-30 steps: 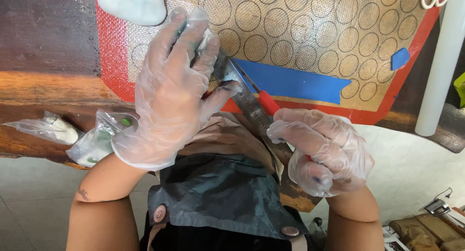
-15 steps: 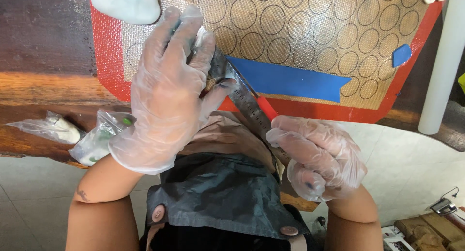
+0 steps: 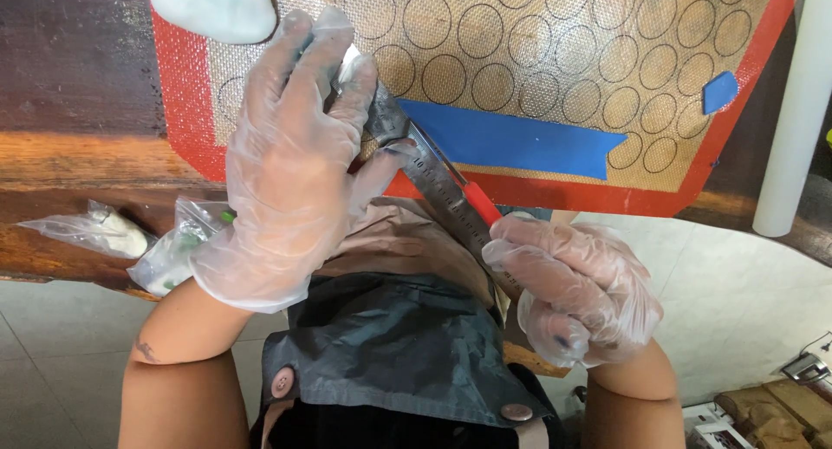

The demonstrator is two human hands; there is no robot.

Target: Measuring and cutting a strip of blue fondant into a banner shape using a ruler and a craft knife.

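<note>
Metal ruler (image 3: 442,193) runs diagonal, long axis from upper left to lower right. Upper end sits on the baking mat (image 3: 555,59) under the left hand; lower end runs off the table edge into the right hand. Graduated face is up.

Left hand (image 3: 290,163), in a clear disposable glove, lies palm-down over the ruler's upper end. Fingers are spread moderately and extended, pointing toward the top of the frame, thumb out to the right and touching the ruler edge. It presses flat rather than gripping.

Right hand (image 3: 576,289), also gloved, has its fingers curled shut around the ruler's lower end. A red-handled tool (image 3: 472,198) lies just beside the ruler, parallel to it, also running into that fist; cannot tell how it is gripped.

The mat is tan mesh with printed circles and a red border, lying on a dark wooden table (image 3: 78,94). A blue tape strip (image 3: 520,141) lies on the mat just right of the ruler, and a small blue piece (image 3: 719,92) sits near the mat's right edge. A pale lump (image 3: 212,7) lies at the mat's top-left. Small plastic bags (image 3: 130,237) sit at the table edge, left of the left wrist. A white cylinder (image 3: 802,111) stands at right.
</note>
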